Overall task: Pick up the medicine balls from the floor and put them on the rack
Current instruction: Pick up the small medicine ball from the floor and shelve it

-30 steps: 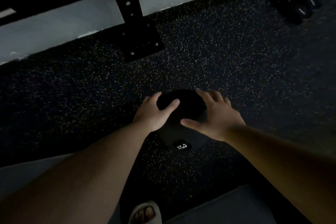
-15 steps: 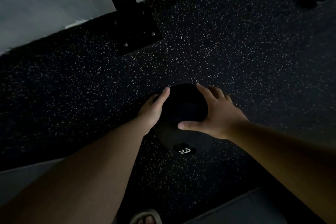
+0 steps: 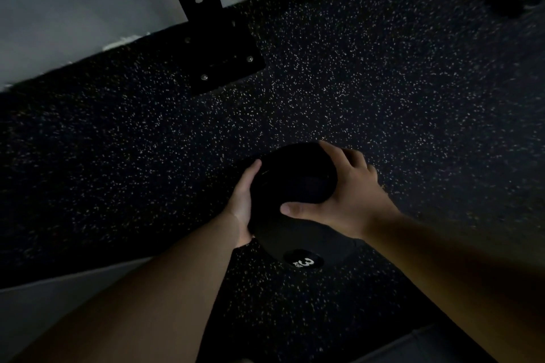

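The left hand [image 3: 243, 203] has slid from the top of the medicine ball [image 3: 295, 186] down to its side. The right hand [image 3: 345, 200] is still spread over the other side, thumb in front. Both hands press the black ball between them on the speckled floor [image 3: 383, 82], near the rack foot [image 3: 224, 65].

Pretty dim in here. Low center of the frame, a black medicine ball [image 3: 295, 186] with a white "3" label sits on the dark speckled floor [image 3: 383, 82]. The left hand [image 3: 240, 203] presses its left side, the right hand [image 3: 345, 200] wraps over its right side, thumb across the front. A black steel upright with a bolted base plate [image 3: 224, 65] stands upper center-left, against a pale wall [image 3: 88, 9].
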The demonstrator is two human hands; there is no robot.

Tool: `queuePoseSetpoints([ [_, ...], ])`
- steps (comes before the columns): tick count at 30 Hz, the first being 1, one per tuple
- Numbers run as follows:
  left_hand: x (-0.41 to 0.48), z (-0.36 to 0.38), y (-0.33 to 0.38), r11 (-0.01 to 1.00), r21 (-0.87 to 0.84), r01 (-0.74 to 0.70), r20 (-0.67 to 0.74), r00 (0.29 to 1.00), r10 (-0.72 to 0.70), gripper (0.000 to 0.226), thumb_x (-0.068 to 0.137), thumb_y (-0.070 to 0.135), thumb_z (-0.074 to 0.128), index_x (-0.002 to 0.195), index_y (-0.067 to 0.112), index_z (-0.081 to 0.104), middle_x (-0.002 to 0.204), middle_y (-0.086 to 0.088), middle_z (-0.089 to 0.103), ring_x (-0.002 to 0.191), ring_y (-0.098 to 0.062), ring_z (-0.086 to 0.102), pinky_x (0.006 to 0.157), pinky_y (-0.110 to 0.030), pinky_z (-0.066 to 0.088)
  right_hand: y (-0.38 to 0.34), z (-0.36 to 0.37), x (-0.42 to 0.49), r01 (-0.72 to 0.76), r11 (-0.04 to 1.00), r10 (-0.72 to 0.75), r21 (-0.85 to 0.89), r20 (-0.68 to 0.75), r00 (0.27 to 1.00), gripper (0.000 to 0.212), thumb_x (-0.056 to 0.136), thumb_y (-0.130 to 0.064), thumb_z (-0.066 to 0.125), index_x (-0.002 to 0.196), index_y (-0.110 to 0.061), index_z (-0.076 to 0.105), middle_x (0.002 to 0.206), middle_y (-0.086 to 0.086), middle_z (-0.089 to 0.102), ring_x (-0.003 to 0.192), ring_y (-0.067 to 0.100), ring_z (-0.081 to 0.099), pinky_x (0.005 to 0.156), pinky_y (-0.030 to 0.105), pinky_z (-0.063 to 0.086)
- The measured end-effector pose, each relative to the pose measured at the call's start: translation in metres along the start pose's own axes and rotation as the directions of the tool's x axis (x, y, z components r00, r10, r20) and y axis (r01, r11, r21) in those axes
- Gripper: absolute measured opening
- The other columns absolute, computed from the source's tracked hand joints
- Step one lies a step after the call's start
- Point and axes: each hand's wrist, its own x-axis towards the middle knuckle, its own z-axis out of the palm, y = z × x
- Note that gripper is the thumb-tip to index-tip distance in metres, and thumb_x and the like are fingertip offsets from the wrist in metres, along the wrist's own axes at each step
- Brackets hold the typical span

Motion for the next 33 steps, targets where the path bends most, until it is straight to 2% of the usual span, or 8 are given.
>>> queuePoseSetpoints([
  [4,-0.014,0.006,0.001,0.997,-0.065,-0.040,0.013,0.999,0.041,0.081,0.072,0.085,0.065,0.125,0.026,0.081,0.131,-0.012,0.077,0.128,-0.036,0.068,0.117,-0.058,0.046,-0.002,-0.006,-0.012,0.067,0.998,-0.068,-0.012,-0.053,0.996,0.135,0.041,-0.095,0.067,0.157,-0.054,0.013,0.163,-0.006,0.021,0.149,0.032,0.021,0.112,0.065,0.040],
  [7,-0.035,0.014,0.016,0.993,-0.097,-0.065,0.014,0.998,0.067,0.075,0.083,0.081,0.057,0.124,0.023,0.082,0.128,-0.013,0.078,0.125,-0.035,0.070,0.114,-0.056,0.050,-0.018,-0.026,-0.019,0.100,0.994,-0.102,-0.036,-0.054,0.993,0.134,0.041,-0.094,0.068,0.157,-0.054,0.012,0.164,-0.007,0.020,0.150,0.031,0.019,0.113,0.065,0.038],
  [15,-0.160,0.047,0.125,0.982,-0.068,-0.179,-0.003,0.984,0.179,0.076,0.079,0.082,0.060,0.125,0.026,0.081,0.129,-0.012,0.078,0.127,-0.034,0.069,0.117,-0.055,0.047,-0.116,-0.139,-0.078,0.205,0.978,-0.210,-0.049,-0.132,0.969,0.135,0.042,-0.094,0.067,0.158,-0.054,0.010,0.161,-0.011,0.019,0.148,0.028,0.020,0.113,0.063,0.041],
  [19,-0.262,0.068,0.201,0.966,-0.095,-0.239,-0.011,0.971,0.239,0.084,0.066,0.085,0.071,0.125,0.026,0.081,0.131,-0.014,0.077,0.127,-0.038,0.068,0.116,-0.057,0.046,-0.190,-0.220,-0.129,0.279,0.958,-0.286,-0.064,-0.173,0.943,0.137,0.040,-0.099,0.062,0.157,-0.056,0.004,0.164,-0.012,0.014,0.150,0.029,0.017,0.112,0.063,0.041],
  [22,-0.358,0.090,0.260,0.947,-0.162,-0.279,-0.003,0.959,0.282,0.072,0.078,0.076,0.064,0.117,0.019,0.085,0.125,-0.018,0.078,0.121,-0.039,0.071,0.112,-0.053,0.050,-0.254,-0.287,-0.181,0.340,0.937,-0.349,-0.081,-0.218,0.911,0.139,0.041,-0.099,0.063,0.158,-0.056,0.001,0.165,-0.012,0.012,0.150,0.028,0.016,0.113,0.063,0.040],
  [27,-0.538,0.129,0.343,0.874,-0.282,-0.395,0.007,0.910,0.414,0.059,0.085,0.060,0.062,0.103,0.011,0.088,0.114,-0.023,0.080,0.093,-0.037,0.080,0.092,-0.044,0.056,-0.365,-0.399,-0.281,0.452,0.874,-0.486,-0.178,-0.294,0.823,0.140,0.040,-0.100,0.062,0.159,-0.053,0.006,0.162,-0.009,0.017,0.146,0.028,0.025,0.115,0.057,0.039],
  [30,-0.643,0.140,0.385,0.798,-0.322,-0.510,-0.117,0.857,0.501,0.056,0.078,0.054,0.079,0.117,0.014,0.082,0.113,-0.023,0.081,0.108,-0.042,0.075,0.111,-0.053,0.050,-0.437,-0.462,-0.353,0.522,0.825,-0.565,-0.216,-0.299,0.769,0.140,0.039,-0.100,0.061,0.159,-0.052,0.007,0.161,-0.010,0.019,0.145,0.028,0.026,0.115,0.055,0.039],
  [33,-0.750,0.150,0.410,0.727,-0.294,-0.621,-0.104,0.776,0.622,0.079,0.069,0.066,0.078,0.127,0.012,0.079,0.127,-0.023,0.076,0.115,-0.042,0.074,0.101,-0.048,0.057,-0.503,-0.512,-0.428,0.581,0.769,-0.639,-0.267,-0.341,0.689,0.138,0.040,-0.103,0.058,0.158,-0.050,0.012,0.160,-0.005,0.027,0.144,0.032,0.030,0.115,0.055,0.040],
])
